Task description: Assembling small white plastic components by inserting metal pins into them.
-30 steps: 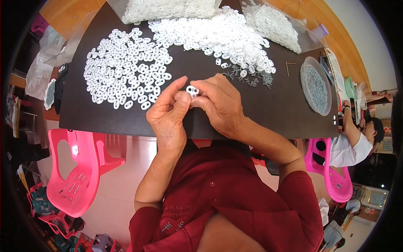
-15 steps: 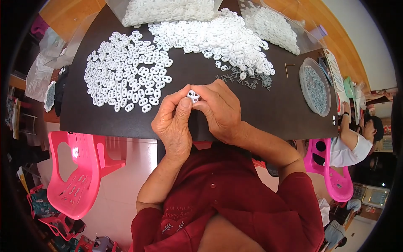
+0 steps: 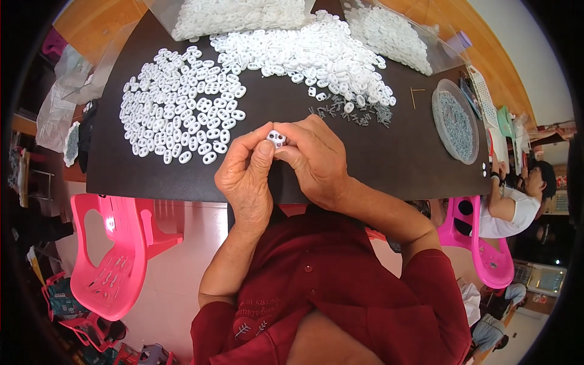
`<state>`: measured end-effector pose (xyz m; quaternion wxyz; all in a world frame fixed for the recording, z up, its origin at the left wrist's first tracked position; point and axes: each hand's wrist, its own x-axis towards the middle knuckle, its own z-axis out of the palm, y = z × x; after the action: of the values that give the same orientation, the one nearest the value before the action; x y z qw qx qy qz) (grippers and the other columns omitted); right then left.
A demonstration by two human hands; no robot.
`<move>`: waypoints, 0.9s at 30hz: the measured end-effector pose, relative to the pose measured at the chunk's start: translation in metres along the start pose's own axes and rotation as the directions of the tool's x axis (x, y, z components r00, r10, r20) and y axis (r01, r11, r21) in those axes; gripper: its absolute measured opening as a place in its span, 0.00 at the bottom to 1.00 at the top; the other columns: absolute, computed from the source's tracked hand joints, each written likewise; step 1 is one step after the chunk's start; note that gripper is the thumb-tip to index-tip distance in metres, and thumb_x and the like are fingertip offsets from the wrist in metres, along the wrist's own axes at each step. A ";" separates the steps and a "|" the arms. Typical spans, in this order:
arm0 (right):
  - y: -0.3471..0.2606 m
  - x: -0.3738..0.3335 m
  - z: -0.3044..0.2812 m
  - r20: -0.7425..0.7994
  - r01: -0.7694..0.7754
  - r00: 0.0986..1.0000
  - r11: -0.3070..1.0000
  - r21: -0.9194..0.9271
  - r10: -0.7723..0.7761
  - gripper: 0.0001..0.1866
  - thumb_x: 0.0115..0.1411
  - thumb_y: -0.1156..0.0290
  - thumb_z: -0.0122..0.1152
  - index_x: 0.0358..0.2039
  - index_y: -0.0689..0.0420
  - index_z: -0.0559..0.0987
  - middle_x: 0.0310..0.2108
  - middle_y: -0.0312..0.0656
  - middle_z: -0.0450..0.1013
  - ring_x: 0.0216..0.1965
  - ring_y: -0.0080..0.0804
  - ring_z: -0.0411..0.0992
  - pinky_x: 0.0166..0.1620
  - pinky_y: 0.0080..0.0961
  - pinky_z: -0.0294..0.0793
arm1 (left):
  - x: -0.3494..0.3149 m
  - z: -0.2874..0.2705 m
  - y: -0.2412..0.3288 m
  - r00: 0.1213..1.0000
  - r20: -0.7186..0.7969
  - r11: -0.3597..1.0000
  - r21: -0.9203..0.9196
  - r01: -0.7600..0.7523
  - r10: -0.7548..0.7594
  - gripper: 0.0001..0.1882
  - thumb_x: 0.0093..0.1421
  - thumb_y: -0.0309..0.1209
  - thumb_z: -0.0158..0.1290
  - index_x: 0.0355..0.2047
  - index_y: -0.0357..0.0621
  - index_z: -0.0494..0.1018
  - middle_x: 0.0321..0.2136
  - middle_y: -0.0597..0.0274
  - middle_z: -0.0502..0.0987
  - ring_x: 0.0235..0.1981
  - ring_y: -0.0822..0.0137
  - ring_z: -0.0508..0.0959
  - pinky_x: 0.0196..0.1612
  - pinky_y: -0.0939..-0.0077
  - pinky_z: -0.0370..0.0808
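Observation:
Pinched between the fingertips of both hands is a small white plastic piece [image 3: 276, 139] with dark holes in its face. My left hand [image 3: 246, 173] grips its left side with thumb and forefinger. My right hand [image 3: 316, 152] closes on its right side, thumb below and fingers above. Left of my hands, many white oval two-holed plastic pieces [image 3: 176, 106] lie spread out. Beyond my hands is a heaped pile of similar white pieces [image 3: 310, 52], with small grey pins [image 3: 359, 112] scattered at its near edge.
Clear containers of white parts [image 3: 240, 18] [image 3: 392, 39] stand at the back of the dark table [image 3: 389, 158]. A round clear tub [image 3: 437, 112] of grey pins sits at right. Pink chairs [image 3: 115, 267] [image 3: 493, 267] flank me; a person in white [image 3: 514, 210] sits at right.
Both hands, still holding the white piece, have shifted very slightly left in the picture. Their grip looks much the same. The person at right has moved an arm a little.

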<state>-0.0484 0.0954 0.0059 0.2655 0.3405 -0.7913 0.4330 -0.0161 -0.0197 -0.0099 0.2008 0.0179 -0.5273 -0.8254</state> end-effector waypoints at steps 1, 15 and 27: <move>-0.001 0.001 0.000 0.000 -0.002 1.000 1.000 0.000 0.002 0.15 0.48 0.81 0.60 0.39 0.65 0.74 0.28 0.43 0.71 0.25 0.35 0.66 0.28 0.27 0.65 | 0.000 0.000 0.000 1.000 0.008 1.000 -0.013 -0.008 0.008 0.10 0.59 0.25 0.53 0.39 0.33 0.74 0.35 0.62 0.76 0.35 0.78 0.72 0.41 0.86 0.69; -0.003 -0.003 0.005 -0.083 0.046 0.995 0.999 -0.026 -0.048 0.15 0.47 0.84 0.57 0.39 0.66 0.73 0.28 0.44 0.71 0.24 0.35 0.66 0.26 0.26 0.65 | -0.006 0.005 -0.005 0.999 -0.038 0.997 -0.065 -0.037 0.034 0.09 0.58 0.26 0.54 0.37 0.33 0.73 0.33 0.63 0.74 0.34 0.78 0.70 0.40 0.85 0.67; -0.006 -0.005 0.006 -0.107 0.015 0.994 1.000 -0.009 -0.016 0.12 0.51 0.81 0.57 0.39 0.66 0.73 0.29 0.44 0.70 0.25 0.35 0.65 0.26 0.27 0.65 | -0.011 0.012 -0.003 0.996 -0.078 0.997 -0.067 -0.037 0.031 0.09 0.60 0.27 0.52 0.38 0.34 0.73 0.32 0.66 0.73 0.32 0.80 0.69 0.38 0.88 0.68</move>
<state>-0.0408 0.0889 0.0021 0.3121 0.3217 -0.7751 0.4453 -0.0103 -0.0046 -0.0093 0.2353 0.0335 -0.4908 -0.8382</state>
